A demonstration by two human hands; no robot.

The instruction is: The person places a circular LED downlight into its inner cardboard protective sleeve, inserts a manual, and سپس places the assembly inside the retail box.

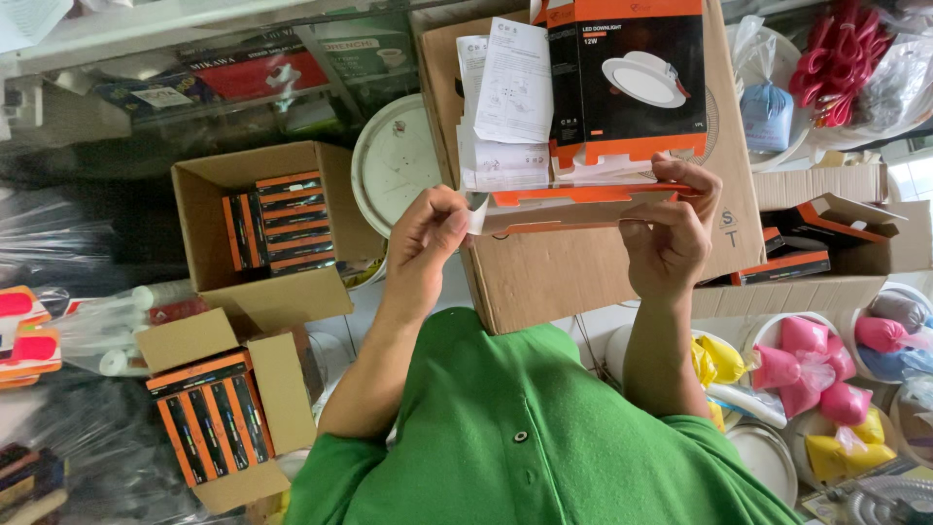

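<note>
The left hand (428, 238) and right hand (675, 228) are pinching an orange-and-black box (583, 199) by its open flap; leaflets (505, 107) are lying at twelve o'clock (probably not yet tucked inside).

Between the fingers (455, 222) is a flat box (583, 206), orange and white with a grey-brown inside. Just above them lie white printed leaflets (510, 97) and a black-and-orange carton (627, 73) picturing a white round lamp. Below them, the shirt (525, 428) is plain bright green. Left of them, brown cardboard boxes (262, 233) hold black-and-orange packs (287, 222).
</note>
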